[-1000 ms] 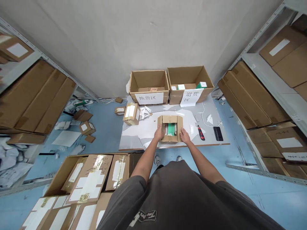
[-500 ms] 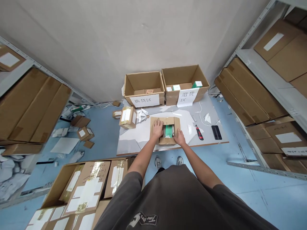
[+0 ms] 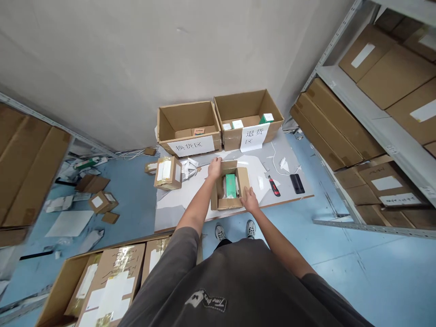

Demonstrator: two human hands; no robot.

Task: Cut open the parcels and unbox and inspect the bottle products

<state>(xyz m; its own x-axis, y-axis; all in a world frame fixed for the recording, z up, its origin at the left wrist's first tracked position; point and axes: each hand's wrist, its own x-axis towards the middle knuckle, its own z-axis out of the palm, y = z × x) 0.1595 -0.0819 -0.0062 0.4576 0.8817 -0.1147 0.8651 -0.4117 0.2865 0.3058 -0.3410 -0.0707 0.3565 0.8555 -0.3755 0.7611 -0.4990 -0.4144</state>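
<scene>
- left hand (image 3: 214, 168): at open box's far-left corner, fingers on cardboard
- right hand (image 3: 250, 200): fingers on near-right flap
- open box (image 3: 230, 204): on worktop (image 3: 177, 200), green box (image 3: 230, 186) inside

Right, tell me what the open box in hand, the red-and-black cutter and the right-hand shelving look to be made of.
The open box: likely cardboard, matte brown with creased flaps.
The cutter: probably plastic-bodied, from its red and black colouring; finish unclear.
The shelving: seemingly painted metal, pale grey, its upright punched with holes.
</scene>
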